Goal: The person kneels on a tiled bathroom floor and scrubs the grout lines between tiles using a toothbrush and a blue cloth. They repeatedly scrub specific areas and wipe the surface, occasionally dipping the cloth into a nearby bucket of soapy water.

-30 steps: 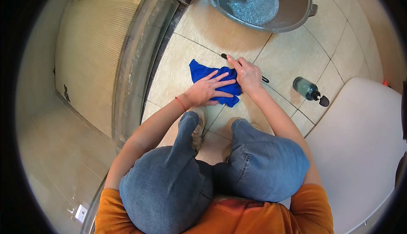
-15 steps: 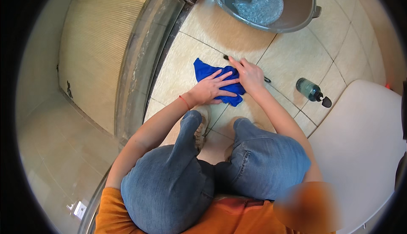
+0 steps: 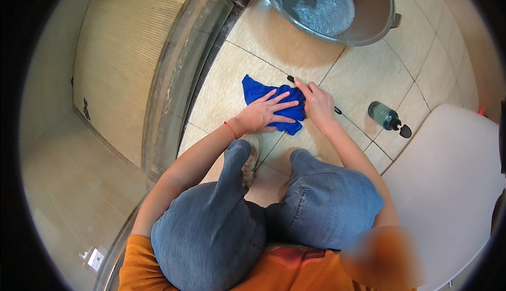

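A wet-looking blue cloth (image 3: pixel 255 88) lies crumpled on the tiles in front of my feet. My left hand (image 3: pixel 266 113) presses flat on it, fingers spread, with a red cord round the wrist. At the cloth's right edge, my right hand (image 3: pixel 319 104) is wrapped round what looks like a black brush (image 3: pixel 338 110). Both dark ends stick out past the hand, the index finger lying along the upper one. The brush's middle and any bristles are hidden under the palm.
Beyond the hands stands a large grey-brown basin (image 3: pixel 369 25) holding foamy water (image 3: pixel 329 9). A dark teal bottle (image 3: pixel 383 115) with a black cap lies on its side to the right, near a white stool (image 3: pixel 443 185). A raised ledge (image 3: pixel 176 70) runs along the left.
My right hand and the black brush have shifted slightly right and away from the cloth's middle. My left hand stays spread on the blue cloth.
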{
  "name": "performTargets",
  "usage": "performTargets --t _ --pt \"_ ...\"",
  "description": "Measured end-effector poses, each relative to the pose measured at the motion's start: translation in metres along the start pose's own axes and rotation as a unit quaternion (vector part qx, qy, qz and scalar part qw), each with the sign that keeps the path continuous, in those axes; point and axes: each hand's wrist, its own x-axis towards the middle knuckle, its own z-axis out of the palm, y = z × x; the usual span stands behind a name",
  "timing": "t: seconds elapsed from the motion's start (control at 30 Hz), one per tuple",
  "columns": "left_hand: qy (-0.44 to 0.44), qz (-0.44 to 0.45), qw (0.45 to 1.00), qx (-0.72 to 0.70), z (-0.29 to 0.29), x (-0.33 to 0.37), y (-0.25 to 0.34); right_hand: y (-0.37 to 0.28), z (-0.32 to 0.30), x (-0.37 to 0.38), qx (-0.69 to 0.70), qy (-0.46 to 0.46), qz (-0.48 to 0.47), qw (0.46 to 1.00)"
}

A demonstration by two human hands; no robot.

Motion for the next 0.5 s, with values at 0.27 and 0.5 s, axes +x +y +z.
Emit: performTargets --t 0.27,0.5 --pt "-0.012 -0.013 1.000 -0.014 0.004 -0.001 -0.002 -0.025 0.008 0.049 0.008 0.022 -0.051 0.998" --pt "0.010 -0.011 1.000 -0.020 0.004 -0.002 -0.001 -0.014 0.008 0.025 0.018 0.050 -0.005 0.999"
